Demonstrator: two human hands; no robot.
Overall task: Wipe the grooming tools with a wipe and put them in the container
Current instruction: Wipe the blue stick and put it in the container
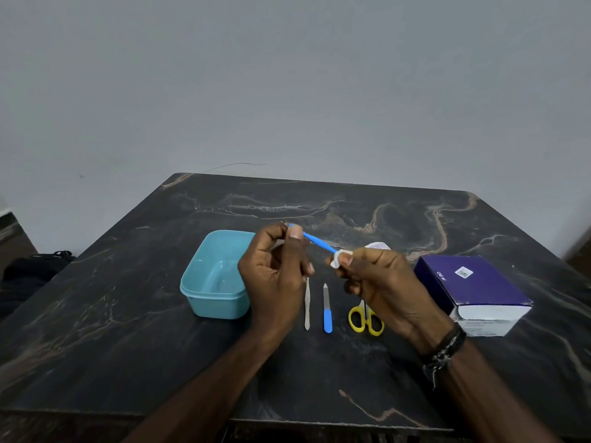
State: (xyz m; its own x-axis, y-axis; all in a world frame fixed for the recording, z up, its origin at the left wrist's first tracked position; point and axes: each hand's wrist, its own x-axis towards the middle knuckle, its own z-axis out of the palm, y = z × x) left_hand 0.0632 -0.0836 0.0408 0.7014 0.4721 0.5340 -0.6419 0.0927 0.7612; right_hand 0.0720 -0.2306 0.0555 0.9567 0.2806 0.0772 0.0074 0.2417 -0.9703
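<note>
The container (217, 276) stands toward the left side of the table (128, 314), open, and as far as I can see nothing lies in it; its bottom looks bare. So I judge that the task is near its beginning: no tool is put away yet, and the first one is now being wiped.

That tool is a thin blue stick (318, 243), held in the air above the middle of the table. The left hand (275, 270) pinches its far end between thumb and forefinger, with the other fingers loosely curled below. The right hand (374, 276) holds a white wipe (339, 257) folded around the near end of the stick, and its thumb and fingers press the wipe onto it. The stick runs slanted between the two hands, and only its middle part shows. Which kind of tool it is I cannot tell, because both ends are covered.

Three tools are left on the table, below the hands and toward the near edge, side by side but apart: a pale metal tool (307, 308), partly hidden by the left hand, a file (327, 310) with a blue handle, and scissors (366, 319) with yellow handles, whose blades are behind the right hand. All three must be wiped and placed in the container.

A purple box (473, 282) lies at the right side of the table.
</note>
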